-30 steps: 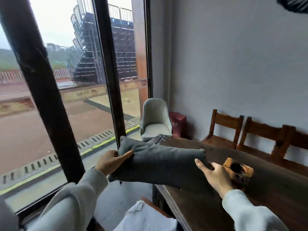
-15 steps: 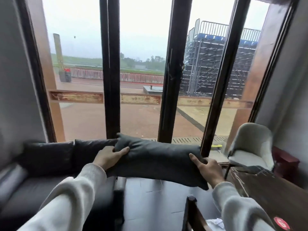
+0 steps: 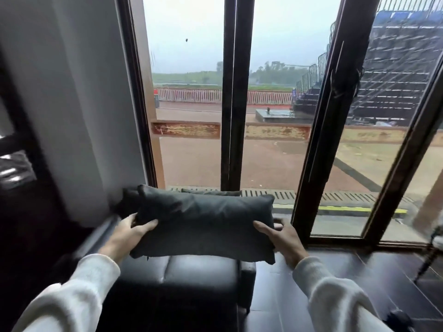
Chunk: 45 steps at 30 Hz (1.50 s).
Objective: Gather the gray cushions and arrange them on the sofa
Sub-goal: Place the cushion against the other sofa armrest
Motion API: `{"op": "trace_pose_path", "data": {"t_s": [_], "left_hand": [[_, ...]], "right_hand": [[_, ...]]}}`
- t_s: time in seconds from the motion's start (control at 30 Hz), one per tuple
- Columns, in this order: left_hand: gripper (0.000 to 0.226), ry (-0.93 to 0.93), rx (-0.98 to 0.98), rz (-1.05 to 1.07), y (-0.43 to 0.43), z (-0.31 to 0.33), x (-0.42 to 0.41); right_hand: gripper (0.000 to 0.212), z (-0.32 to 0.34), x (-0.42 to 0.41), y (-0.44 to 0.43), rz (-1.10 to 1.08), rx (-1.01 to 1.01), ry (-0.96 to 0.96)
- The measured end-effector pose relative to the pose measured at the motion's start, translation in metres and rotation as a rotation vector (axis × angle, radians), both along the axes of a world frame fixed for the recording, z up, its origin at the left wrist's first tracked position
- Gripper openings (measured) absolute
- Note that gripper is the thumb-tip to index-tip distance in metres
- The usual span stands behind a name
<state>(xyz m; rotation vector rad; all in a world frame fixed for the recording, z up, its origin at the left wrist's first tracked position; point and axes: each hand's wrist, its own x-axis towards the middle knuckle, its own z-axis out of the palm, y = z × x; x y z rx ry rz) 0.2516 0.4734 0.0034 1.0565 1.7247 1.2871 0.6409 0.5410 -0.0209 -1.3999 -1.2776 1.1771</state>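
Note:
I hold a long gray cushion (image 3: 203, 224) level in front of me, above the seat of a black leather sofa (image 3: 191, 279). My left hand (image 3: 130, 234) grips its left end and my right hand (image 3: 284, 238) grips its right end. Behind the held cushion, other dark cushions stand against the wall and window; one (image 3: 128, 200) shows at the left and the top edge of another (image 3: 213, 192) peeks over it. Most of them is hidden by the cushion I hold.
Tall dark-framed windows (image 3: 233, 116) rise right behind the sofa. A pale wall (image 3: 79, 116) stands to the left. Dark tiled floor (image 3: 335, 271) lies to the right of the sofa's arm (image 3: 248, 281), with a thin metal leg (image 3: 429, 259) at the far right.
My view has swung left from the wooden table to the sofa by the window. The cushion, still in both hands, now hangs over the sofa seat.

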Motion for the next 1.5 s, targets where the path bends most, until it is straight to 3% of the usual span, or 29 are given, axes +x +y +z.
{"op": "trace_pose_path", "data": {"t_s": [0.17, 0.23, 0.5, 0.77, 0.8, 0.93, 1.03, 1.17, 1.23, 1.33, 1.5], "left_hand": [[0.033, -0.056, -0.029, -0.013, 0.068, -0.019, -0.057], [0.035, -0.058, -0.033, -0.009, 0.105, -0.022, -0.074], [0.066, -0.01, -0.065, -0.024, 0.27, -0.028, -0.107], [0.015, -0.057, -0.163, -0.166, 0.403, -0.071, -0.086], [0.021, -0.06, -0.186, -0.173, 0.425, -0.081, -0.082], [0.089, -0.028, -0.29, -0.286, 0.522, -0.135, -0.058], [0.114, 0.04, -0.372, -0.422, 0.589, -0.186, -0.033], [0.11, 0.16, -0.429, -0.603, 0.669, -0.267, 0.003], [0.097, 0.2, -0.477, -0.66, 0.703, -0.313, 0.015], [0.068, 0.183, -0.539, -0.773, 0.744, -0.386, 0.033], [0.062, 0.094, -0.691, -0.856, 0.771, -0.491, 0.066]], "right_hand": [[0.099, -0.039, -0.058, 0.07, 0.045, -0.018, 0.176], [0.095, -0.059, -0.081, 0.096, 0.029, -0.038, 0.26], [0.077, -0.112, -0.149, 0.18, -0.121, -0.187, 0.525], [0.059, -0.157, -0.162, 0.246, -0.297, -0.294, 0.539], [0.055, -0.167, -0.163, 0.254, -0.336, -0.311, 0.545], [0.049, -0.215, -0.167, 0.283, -0.526, -0.421, 0.581], [0.048, -0.256, -0.174, 0.305, -0.663, -0.498, 0.652], [0.044, -0.312, -0.196, 0.338, -0.875, -0.598, 0.745], [0.045, -0.345, -0.209, 0.353, -0.965, -0.645, 0.778], [0.044, -0.4, -0.222, 0.373, -1.107, -0.697, 0.798], [0.042, -0.478, -0.222, 0.394, -1.327, -0.701, 0.847]]}}
